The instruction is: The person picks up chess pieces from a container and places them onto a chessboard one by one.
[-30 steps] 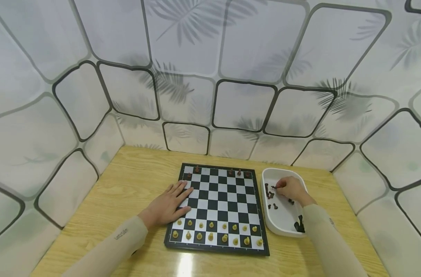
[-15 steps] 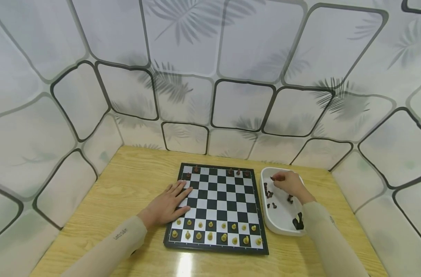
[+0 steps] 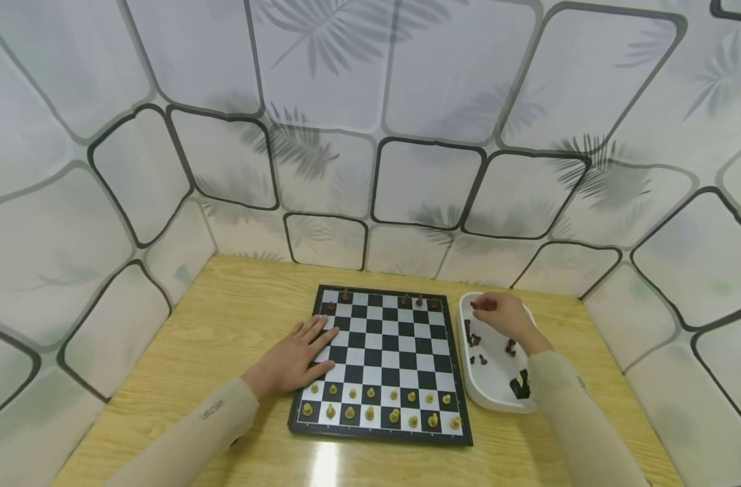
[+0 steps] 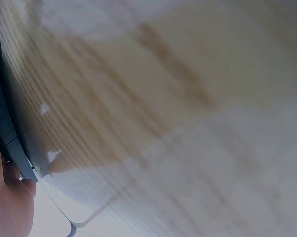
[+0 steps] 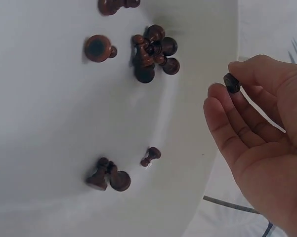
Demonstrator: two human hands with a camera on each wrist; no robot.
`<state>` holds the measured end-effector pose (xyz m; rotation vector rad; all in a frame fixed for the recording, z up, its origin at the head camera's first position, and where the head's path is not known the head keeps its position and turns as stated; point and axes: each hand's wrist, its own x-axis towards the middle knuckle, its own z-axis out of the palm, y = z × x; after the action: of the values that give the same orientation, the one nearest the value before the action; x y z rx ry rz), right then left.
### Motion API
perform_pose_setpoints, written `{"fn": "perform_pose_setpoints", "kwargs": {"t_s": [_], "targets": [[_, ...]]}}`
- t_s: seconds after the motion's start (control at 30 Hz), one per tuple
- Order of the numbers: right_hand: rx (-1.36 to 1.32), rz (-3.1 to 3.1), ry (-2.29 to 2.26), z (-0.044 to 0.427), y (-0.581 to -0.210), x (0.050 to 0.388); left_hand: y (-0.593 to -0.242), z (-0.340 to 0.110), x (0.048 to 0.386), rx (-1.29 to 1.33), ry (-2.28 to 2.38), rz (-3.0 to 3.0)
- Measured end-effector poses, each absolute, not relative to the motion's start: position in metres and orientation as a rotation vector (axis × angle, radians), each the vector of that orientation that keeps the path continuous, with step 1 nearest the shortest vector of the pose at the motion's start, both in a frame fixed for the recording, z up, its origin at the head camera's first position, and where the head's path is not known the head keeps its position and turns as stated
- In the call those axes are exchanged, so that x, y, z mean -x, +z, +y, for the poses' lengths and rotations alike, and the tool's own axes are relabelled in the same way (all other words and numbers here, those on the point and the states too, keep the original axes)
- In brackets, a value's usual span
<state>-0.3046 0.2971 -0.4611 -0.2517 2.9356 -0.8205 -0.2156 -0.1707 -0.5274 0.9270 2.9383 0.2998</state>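
My left hand (image 3: 291, 358) rests with spread fingers on the left edge of a black-and-white chessboard (image 3: 382, 343). Part of that hand (image 4: 12, 205) shows beside the dark board rim (image 4: 4, 118) in the left wrist view. Over the far end of a white tub (image 3: 498, 404), my right hand (image 3: 509, 319) pinches a dark chess piece (image 5: 232, 83) between thumb and fingertips. Its shape is mostly hidden. Several dark reddish-brown chess pieces (image 5: 144, 54) lie loose in the tub. On the board's far rows stand several of the same colour (image 3: 419, 300).
Yellow chess pieces (image 3: 371, 412) fill two rows on the board's near side. A black item (image 3: 520, 385) lies at the tub's near end. The wooden table (image 3: 254, 291) backs onto a patterned curtain (image 3: 327, 169).
My right hand has lifted from the middle of the tub toward its far left corner, the chess piece still in its fingertips. The left hand stays on the board.
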Motion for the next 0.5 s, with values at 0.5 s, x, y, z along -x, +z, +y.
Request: {"fn": "perform_pose_setpoints", "kwargs": {"t_s": [0.5], "targets": [[0.421, 2.950, -1.007, 0.262, -0.450, 0.311, -0.527, -0.171, 0.216, -0.906, 0.281, 2.928]]}}
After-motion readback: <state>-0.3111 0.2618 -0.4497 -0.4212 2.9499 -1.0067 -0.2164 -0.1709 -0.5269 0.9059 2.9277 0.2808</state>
